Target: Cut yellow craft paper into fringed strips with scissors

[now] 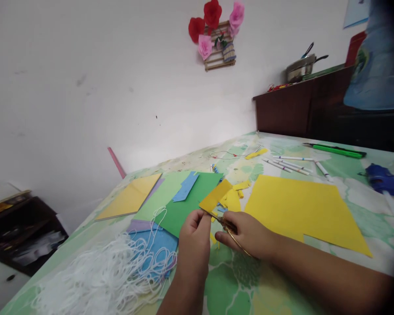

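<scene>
My right hand (248, 234) is closed round the handles of a pair of gold-coloured scissors (229, 226), whose blades point up and left. Pinched in my left hand (196, 232) is a small yellow paper piece (216, 195), held at its lower edge where the scissor blades meet it. Whether the blades are parted there is hard to see. Yellow paper scraps (232, 200) lie just beyond my hands. A green paper sheet (180, 210) is under and behind the held piece, with a blue paper strip (185, 187) on top. To the right rests a large yellow sheet (298, 210) with a notch in its near edge.
A heap of white string (98, 275) covers the near left of the table, partly over blue paper (151, 251). Several white markers (292, 165), a green utility knife (338, 151) and a dark blue object (385, 179) lie at the right. A dark cabinet (282, 113) stands behind.
</scene>
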Demonstrator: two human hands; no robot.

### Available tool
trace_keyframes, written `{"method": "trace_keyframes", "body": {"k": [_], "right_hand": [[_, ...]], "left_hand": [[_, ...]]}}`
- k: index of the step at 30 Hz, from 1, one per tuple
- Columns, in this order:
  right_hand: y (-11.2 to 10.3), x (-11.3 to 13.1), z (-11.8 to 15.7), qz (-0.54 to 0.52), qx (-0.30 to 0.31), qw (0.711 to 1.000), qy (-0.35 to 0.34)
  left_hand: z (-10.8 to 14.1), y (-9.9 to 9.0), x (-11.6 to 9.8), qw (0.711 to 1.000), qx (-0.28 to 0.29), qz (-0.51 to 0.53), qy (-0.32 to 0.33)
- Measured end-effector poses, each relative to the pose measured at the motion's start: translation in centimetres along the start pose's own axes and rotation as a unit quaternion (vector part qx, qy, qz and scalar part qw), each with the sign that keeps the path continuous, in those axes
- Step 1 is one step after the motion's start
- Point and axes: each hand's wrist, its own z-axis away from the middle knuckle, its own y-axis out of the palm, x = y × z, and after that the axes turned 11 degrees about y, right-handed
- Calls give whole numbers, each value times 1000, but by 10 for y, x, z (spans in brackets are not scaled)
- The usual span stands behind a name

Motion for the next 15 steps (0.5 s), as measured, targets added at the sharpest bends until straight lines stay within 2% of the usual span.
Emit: {"method": "trace_keyframes", "body": {"k": [3,5,8,10,13,15], "right_hand": [[1,-2,-1,-50,-5,999,-14],[5,-5,-3,-130,15,991,-40],[12,-11,-9,-290,50,955,-44],[15,-14,-15,-411,49,910,-6],[13,-15,-23,-595,33,801,61],[8,-15,-27,-666,36,739,94]], "left_hand": [[-2,-2,4,999,-42,24,6],[-3,-4,6,996,-67,52,-2],[-6,-4,7,990,-72,121,-12],[-8,-2,8,982,-68,175,-20],[-11,-1,10,971,-57,231,-27],[-11,-1,12,967,-29,252,-24]]}}
